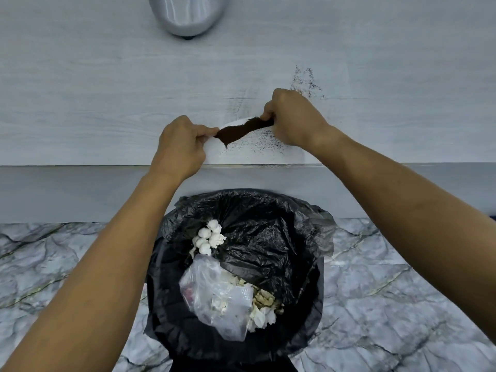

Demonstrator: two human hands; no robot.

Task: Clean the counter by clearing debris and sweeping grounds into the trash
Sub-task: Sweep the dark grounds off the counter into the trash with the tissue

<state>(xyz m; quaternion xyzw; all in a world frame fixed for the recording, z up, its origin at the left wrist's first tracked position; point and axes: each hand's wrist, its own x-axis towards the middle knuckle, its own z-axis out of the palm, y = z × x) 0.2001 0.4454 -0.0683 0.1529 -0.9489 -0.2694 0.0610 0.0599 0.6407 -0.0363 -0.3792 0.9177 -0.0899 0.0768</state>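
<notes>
A white sheet of paper (257, 153) lies at the counter's front edge, its far side lifted into a fold. A dark heap of coffee grounds (241, 130) sits in that fold. My left hand (179, 146) pinches the paper's left end and my right hand (292, 116) pinches its right end. Loose specks of grounds (306, 81) are scattered on the pale wood-grain counter (107, 103) behind my right hand, and more dot the paper. Below the counter edge stands a trash bin with a black bag (281, 245), holding crumpled white paper, a clear plastic bag and scraps.
A round grey appliance base (188, 14) stands at the counter's far middle. The floor (402, 291) around the bin is grey marble-patterned. The counter's front panel (80, 191) drops straight down just behind the bin.
</notes>
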